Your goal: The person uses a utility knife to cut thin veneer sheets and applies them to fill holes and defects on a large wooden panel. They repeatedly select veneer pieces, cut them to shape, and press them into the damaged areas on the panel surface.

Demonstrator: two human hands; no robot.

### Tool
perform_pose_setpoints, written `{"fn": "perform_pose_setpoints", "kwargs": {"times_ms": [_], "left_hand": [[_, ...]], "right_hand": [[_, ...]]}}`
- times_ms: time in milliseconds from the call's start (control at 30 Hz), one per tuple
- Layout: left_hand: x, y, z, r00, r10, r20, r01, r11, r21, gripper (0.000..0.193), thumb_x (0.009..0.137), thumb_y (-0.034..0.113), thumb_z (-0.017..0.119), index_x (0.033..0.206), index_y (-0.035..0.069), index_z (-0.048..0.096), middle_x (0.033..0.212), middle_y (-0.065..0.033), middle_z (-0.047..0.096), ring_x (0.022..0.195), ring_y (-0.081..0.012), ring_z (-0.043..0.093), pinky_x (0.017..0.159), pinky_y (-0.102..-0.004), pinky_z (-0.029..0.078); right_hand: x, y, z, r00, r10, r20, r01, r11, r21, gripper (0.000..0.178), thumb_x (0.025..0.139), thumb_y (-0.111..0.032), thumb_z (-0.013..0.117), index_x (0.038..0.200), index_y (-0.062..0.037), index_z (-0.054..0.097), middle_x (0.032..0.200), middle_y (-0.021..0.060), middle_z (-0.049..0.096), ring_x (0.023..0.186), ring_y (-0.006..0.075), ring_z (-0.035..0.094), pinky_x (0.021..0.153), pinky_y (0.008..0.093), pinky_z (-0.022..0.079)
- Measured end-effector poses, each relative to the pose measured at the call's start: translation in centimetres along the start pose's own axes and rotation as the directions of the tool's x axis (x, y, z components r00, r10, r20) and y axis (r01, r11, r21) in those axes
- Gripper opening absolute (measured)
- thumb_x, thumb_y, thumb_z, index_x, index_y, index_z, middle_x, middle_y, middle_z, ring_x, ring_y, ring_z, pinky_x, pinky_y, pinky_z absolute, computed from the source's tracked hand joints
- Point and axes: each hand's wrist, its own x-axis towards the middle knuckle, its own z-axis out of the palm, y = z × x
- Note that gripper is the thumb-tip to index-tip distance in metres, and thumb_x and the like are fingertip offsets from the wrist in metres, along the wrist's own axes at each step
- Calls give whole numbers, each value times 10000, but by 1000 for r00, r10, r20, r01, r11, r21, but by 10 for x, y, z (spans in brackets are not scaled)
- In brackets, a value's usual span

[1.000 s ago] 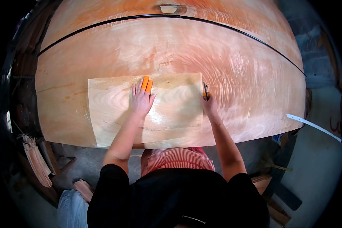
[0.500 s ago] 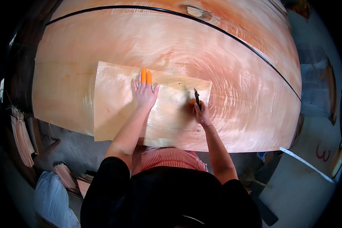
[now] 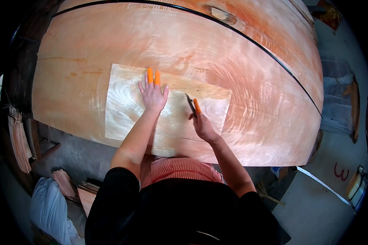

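A pale rectangular piece of wood veneer (image 3: pixel 126 92) lies on a much larger reddish-tan veneer sheet (image 3: pixel 265 118) in front of me. My left hand (image 3: pixel 153 97) presses flat on the smaller piece near its far edge, fingers spread, with orange covers on two fingertips. Over the right half of that piece, my right hand (image 3: pixel 203 125) grips a dark utility knife (image 3: pixel 191 106). The knife points away from me and slightly left. One finger of this hand, in an orange cover, stretches out beside it. Whether the tip touches the veneer I cannot tell.
A thin black strip (image 3: pixel 249 36) curves across the far part of the large sheet. Veneer offcuts (image 3: pixel 20 139) and a white plastic bag (image 3: pixel 49 206) are at the left. To the right are a white measuring strip (image 3: pixel 323 185) and a plastic-wrapped bundle (image 3: pixel 337 102).
My right hand has moved left with the knife and turned it more leftward. The small veneer piece has shifted slightly, its near left corner now farther from me. My left hand remains flat on it.
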Motion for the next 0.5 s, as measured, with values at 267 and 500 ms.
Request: {"fn": "perform_pose_setpoints", "kwargs": {"times_ms": [267, 500], "left_hand": [[0, -4, 4, 985, 159, 71, -158, 987, -21, 463, 794, 249, 484, 1230, 124, 389, 1328, -79, 279, 1231, -232, 244, 982, -490, 164], [5, 3, 0, 975, 179, 132, -170, 983, -71, 519, 761, 336, 520, 1223, 135, 394, 1325, -63, 288, 1234, -230, 237, 988, -484, 154]], "right_hand": [[40, -4, 46, 981, 188, 50, -178, 972, -155, 291, 887, -221, 307, 929, -11, 504, 714, 191, 544, 687, 346, 542, 625, 404, 428], [16, 0, 42, 989, 122, 80, -69, 876, -477, 259, 830, -150, 386, 1022, -25, 507, 737, 186, 566, 688, 323, 574, 548, 403, 461]]}}
